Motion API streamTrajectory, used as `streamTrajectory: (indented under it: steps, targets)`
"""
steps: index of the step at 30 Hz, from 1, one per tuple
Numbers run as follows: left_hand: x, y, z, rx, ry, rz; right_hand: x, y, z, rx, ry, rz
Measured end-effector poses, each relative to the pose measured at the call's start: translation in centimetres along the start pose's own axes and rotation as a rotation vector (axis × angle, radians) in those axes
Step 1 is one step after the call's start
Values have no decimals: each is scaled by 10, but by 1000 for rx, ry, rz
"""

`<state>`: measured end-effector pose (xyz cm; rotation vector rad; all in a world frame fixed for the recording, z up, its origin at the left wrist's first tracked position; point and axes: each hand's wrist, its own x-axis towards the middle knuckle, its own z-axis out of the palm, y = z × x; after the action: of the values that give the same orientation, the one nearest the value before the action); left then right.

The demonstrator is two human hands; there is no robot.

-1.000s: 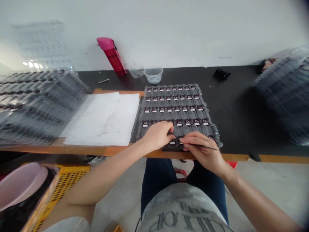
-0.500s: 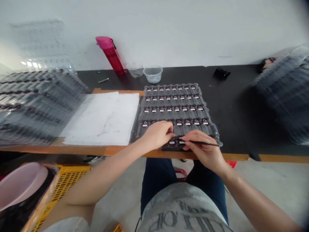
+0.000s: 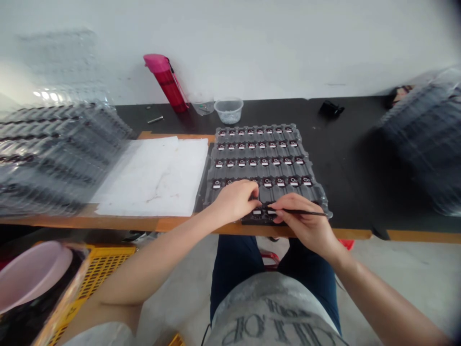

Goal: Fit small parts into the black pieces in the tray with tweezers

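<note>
A clear plastic tray (image 3: 248,171) lies before me, with rows of small dark parts (image 3: 267,181) that have white labels and ring shapes. My right hand (image 3: 300,216) pinches a slim dark tool, pen-like or tweezer-like (image 3: 304,212), its tip at a part in the tray's front row. Beside it, my left hand (image 3: 239,198) rests over the front left of the tray. Its fingers are closed at the same front-row parts (image 3: 257,211); what they pinch, if anything, is hidden.
Stacked clear trays stand at the left (image 3: 54,154) and right (image 3: 428,144). White sheets (image 3: 154,178) lie left of my tray. A pink bottle (image 3: 167,84), a small clear tub (image 3: 229,111) and a black clip-like object (image 3: 330,109) stand along the wall. A yellow crate (image 3: 104,269) is below.
Both hands stay at the front row almost unmoved. The far end of the dark tool has tipped up very slightly.
</note>
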<state>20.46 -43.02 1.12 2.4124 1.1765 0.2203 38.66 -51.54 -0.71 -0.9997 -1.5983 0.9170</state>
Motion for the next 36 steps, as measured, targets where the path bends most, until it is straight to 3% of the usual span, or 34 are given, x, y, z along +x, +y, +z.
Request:
streamTrajectory:
  steps: [15,36]
  targets:
    - [0,1,1,4,9,-11,-1,3,-3,-74,-54,-15]
    - [0,0,0,14,1,-2,0,0,-1,-21,10,52]
